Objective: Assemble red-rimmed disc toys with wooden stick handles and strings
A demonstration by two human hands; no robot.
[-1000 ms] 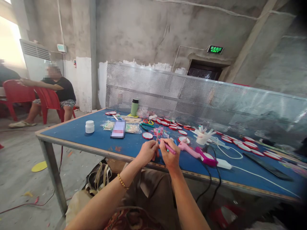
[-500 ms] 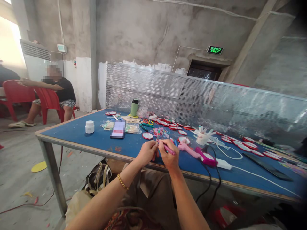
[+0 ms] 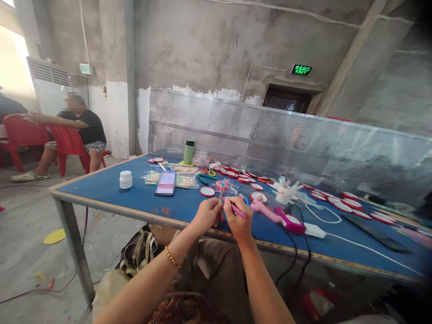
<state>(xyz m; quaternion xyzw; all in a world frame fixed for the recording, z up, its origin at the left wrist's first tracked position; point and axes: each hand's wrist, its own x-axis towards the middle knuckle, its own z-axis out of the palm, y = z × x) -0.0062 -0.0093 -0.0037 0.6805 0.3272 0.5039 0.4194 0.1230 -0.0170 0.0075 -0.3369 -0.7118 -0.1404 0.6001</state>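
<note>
Because the left hand (image 3: 209, 215) pinched the thin stick (image 3: 221, 195) low down, fingers closed narrowly round its lower part, the coloured upper end stood clear above the knuckles, just over the near edge of the table (image 3: 101, 191). The right hand (image 3: 239, 221) was closed on a pink pen (image 3: 239, 210), which lay nearly level and pointed left towards the stick. The two hands were touching or very nearly so, which probably steadied both. Both forearms rose from the lap, so the stick and pen sat at the near edge rather than deeper over the blue top.

Just beyond the hands lay a red-rimmed disc (image 3: 207, 191) and a scatter of small coloured bits (image 3: 227, 184), seemingly kept within easy reach. To the right, close to the near edge, a pink handheld tool (image 3: 270, 211) lay on its side beside a white adapter (image 3: 313, 230), and a white cup (image 3: 285, 194) of sticks stood behind them. Towards the left end were a phone (image 3: 165, 183) and a white jar (image 3: 125, 179). A green flask (image 3: 189, 151) stood at the far edge, against the perforated metal screen (image 3: 270, 135).

The fingers hid the point where the pen met the stick, so I could not tell whether they touched. The stick's lower end was buried in the left fist. What the pink tool was could not be made out. The phone's face was blurred, and the table's right end faded into dark blur. Well apart, beyond the left end, a person (image 3: 84, 128) sat on a red chair.
</note>
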